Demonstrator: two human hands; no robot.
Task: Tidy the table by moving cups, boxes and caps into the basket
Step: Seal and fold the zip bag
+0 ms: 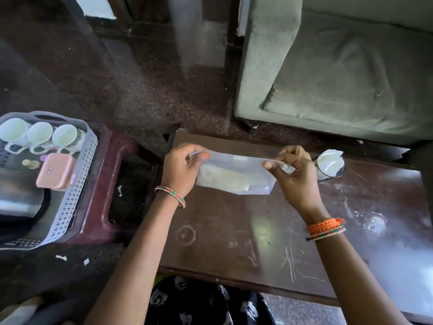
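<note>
the left hand (181, 171) and the right hand (293, 174) are pinching the two top corners of a clear plastic bag (234, 177), holding it stretched between them over the brown table (234, 242). a black mesh cup (329, 166) is standing near the right hand. the grey basket (79, 184) is sitting on a stool (112, 146) at the left, holding three white cups (39, 133) and a pink box (55, 171).

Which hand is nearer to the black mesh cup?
Right. The right hand is just beside the black mesh cup; the left hand is further away, at the plastic bag's other end.
</note>
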